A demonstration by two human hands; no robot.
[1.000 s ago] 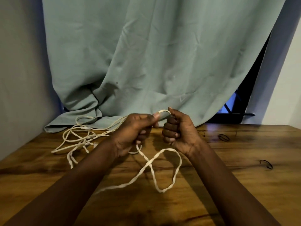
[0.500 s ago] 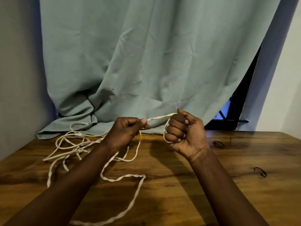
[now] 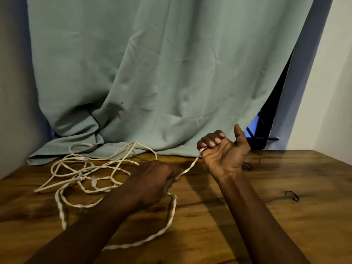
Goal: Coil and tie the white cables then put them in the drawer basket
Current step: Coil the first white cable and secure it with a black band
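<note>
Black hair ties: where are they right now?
Head view, right side of the wooden table: one black hair tie lies just behind the right hand's wrist, another nearer the right edge.

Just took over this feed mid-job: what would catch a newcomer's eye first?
The two bare hands at centre: the right hand, palm up, grips one end of a white twisted cable, the left hand pinching it lower down. Its loose tangle sprawls left on the brown wooden table, before a pale green curtain.
</note>
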